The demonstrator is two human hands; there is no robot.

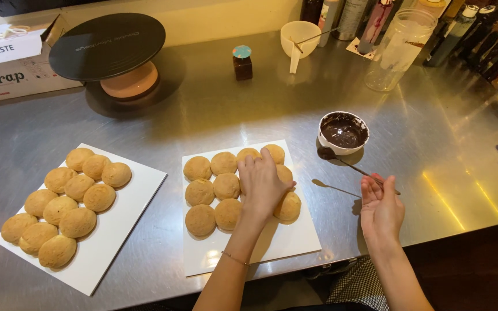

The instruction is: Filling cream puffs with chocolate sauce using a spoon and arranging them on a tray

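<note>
1. The left hand [262, 183] rests flat and open on round golden-brown buns [226, 187] on the middle square white plate [295, 242], steadying them.
2. The right hand [381, 207] pinches a thin chocolate-coated spoon [347, 162] beside the small white bowl of melted chocolate [343, 132], near right on the steel worktop [203, 121].

The picture is bright and mostly sharp. Light comes from above and shines off the steel table [214, 115], with yellow glare at the right side. The turntable [107, 46] at the upper left throws a soft dark shadow. The corners look a bit bent and darker.
</note>
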